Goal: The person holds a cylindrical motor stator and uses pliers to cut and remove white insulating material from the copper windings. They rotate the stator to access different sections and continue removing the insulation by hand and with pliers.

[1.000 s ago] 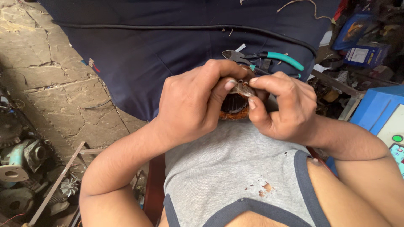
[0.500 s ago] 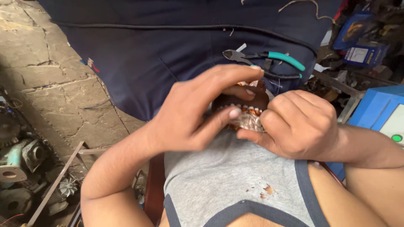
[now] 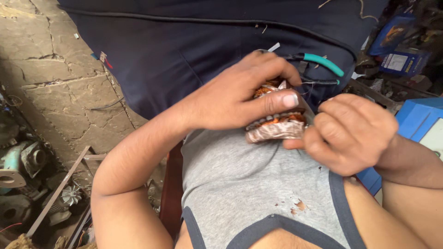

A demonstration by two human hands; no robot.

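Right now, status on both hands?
Left hand wrapped over copper-wound motor stator. Right hand closed at its edge. Green-handled pliers lie beyond, clear.

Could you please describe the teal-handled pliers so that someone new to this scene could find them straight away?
Start at the wide dark blue cloth over the person's lap, then follow it to its right side, just beyond the left hand that grips the copper-wound motor part. The pliers lie there on the cloth. Their bright teal handle sleeves stand out from everything around them.
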